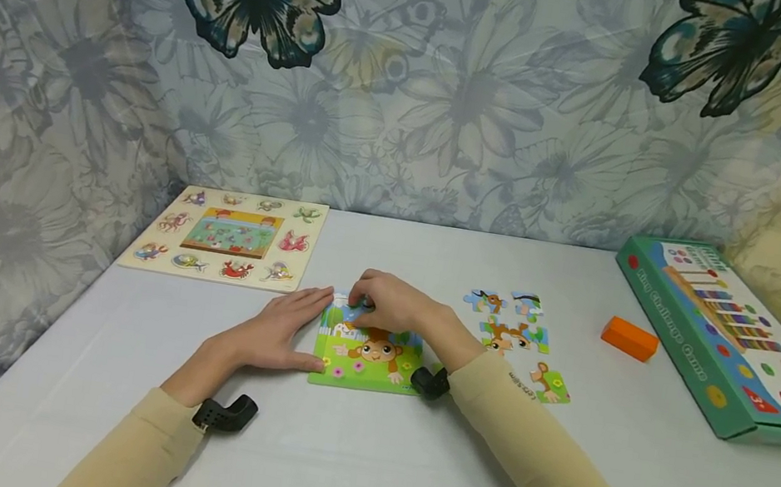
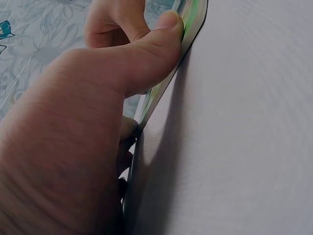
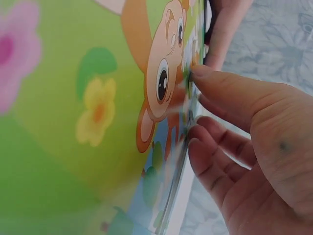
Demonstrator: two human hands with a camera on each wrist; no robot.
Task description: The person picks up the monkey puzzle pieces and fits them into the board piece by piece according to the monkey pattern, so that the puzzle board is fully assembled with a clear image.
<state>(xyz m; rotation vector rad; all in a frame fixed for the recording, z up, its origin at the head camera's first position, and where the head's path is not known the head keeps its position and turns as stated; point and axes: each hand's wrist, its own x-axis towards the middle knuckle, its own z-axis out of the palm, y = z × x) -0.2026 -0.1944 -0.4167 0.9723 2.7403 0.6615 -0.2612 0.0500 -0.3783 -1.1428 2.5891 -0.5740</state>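
Note:
A green puzzle board [image 1: 333,376] with a monkey picture lies on the white table. My left hand [image 1: 274,333] rests against its left side, fingers stretched out and the thumb touching the lower left edge. In the left wrist view the thumb [image 2: 156,54] presses on the board's rim. My right hand [image 1: 392,303] is over the board's upper part with curled fingers. Thumb and fingertips pinch a small puzzle piece at the board's surface, mostly hidden by the hand. In the right wrist view the monkey picture [image 3: 159,83] lies beside the right thumb [image 3: 230,90].
Several loose puzzle pieces [image 1: 498,337] lie right of the board, near the right forearm. An orange block [image 1: 630,338] sits beside a green game box [image 1: 745,355] at the right. A wooden board with sea animals [image 1: 157,234] lies at the back left. A patterned curtain [image 1: 410,112] hangs behind.

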